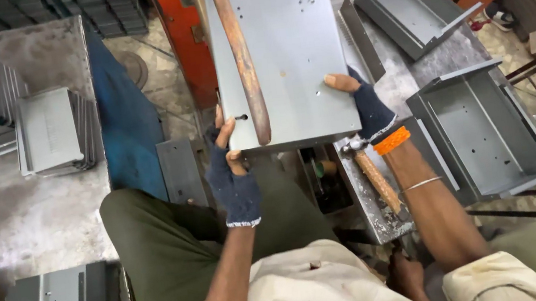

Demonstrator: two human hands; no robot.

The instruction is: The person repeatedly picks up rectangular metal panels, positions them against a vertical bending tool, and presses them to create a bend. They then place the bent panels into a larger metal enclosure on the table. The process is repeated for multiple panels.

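Workshop floor below: left hand [233, 176] and right hand [367, 108] clamp the flat grey sheet-metal panel's [289, 51] near corners, positioning it; a wooden-handled hammer [373, 174] lies just below.

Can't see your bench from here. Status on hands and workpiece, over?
Left hand and right hand, in dark fingerless gloves, grip the flat grey sheet-metal panel by its near corners. Rusty curved metal bar lies across panel. Wooden-handled hammer rests below.
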